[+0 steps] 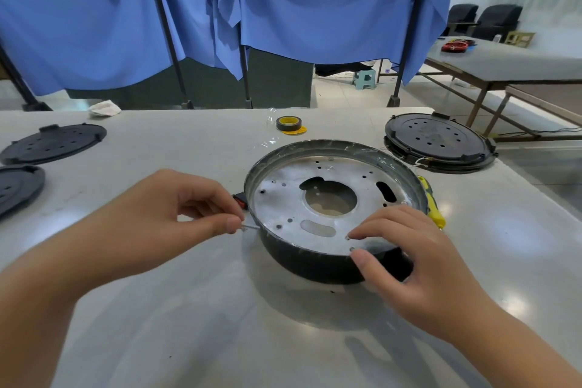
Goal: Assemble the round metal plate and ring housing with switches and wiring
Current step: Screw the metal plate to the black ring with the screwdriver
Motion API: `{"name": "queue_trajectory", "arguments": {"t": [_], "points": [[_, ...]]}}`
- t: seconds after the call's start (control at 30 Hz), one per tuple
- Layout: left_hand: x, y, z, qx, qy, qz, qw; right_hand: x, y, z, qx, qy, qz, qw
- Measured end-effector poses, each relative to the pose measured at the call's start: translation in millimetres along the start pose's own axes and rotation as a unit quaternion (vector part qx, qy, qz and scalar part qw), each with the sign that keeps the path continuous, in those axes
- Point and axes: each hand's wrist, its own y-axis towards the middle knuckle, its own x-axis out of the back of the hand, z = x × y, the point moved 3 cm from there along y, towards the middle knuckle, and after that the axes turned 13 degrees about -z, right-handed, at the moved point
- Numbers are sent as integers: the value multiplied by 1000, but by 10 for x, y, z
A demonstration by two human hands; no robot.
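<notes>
A dark ring housing (318,264) stands in the middle of the table with a round metal plate (283,198) lying inside it. The plate has a large centre hole and several slots and small holes. My left hand (176,214) pinches a thin wire or pin at the housing's left rim, just below a red and black switch (238,200). My right hand (409,258) grips the housing's near right edge, thumb on the rim and a fingertip on the plate. A yellow-handled tool (436,214) lies against the right side of the housing.
A roll of tape (288,124) sits behind the housing. Black perforated round covers lie at the left (53,143), the far left edge (15,189) and the right (441,142). A white rag (104,108) lies at the back left. Blue cloth hangs behind the table.
</notes>
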Motion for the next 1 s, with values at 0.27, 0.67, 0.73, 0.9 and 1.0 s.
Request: {"name": "queue_trajectory", "arguments": {"t": [0.27, 0.67, 0.73, 0.9, 1.0], "points": [[-493, 355, -314, 25, -34, 158, 986, -6, -15, -20, 12, -25, 20, 999], [-909, 642, -376, 40, 5, 297, 954, -23, -7, -25, 26, -34, 30, 999], [-898, 639, -349, 39, -1, 308, 950, -32, 0, -26, 28, -35, 30, 999], [-911, 651, -305, 40, -2, 311, 950, -36, 3, -30, 26, -38, 42, 998], [-934, 659, -295, 42, -12, 308, 950, -32, 6, -31, 26, -38, 44, 998]]}}
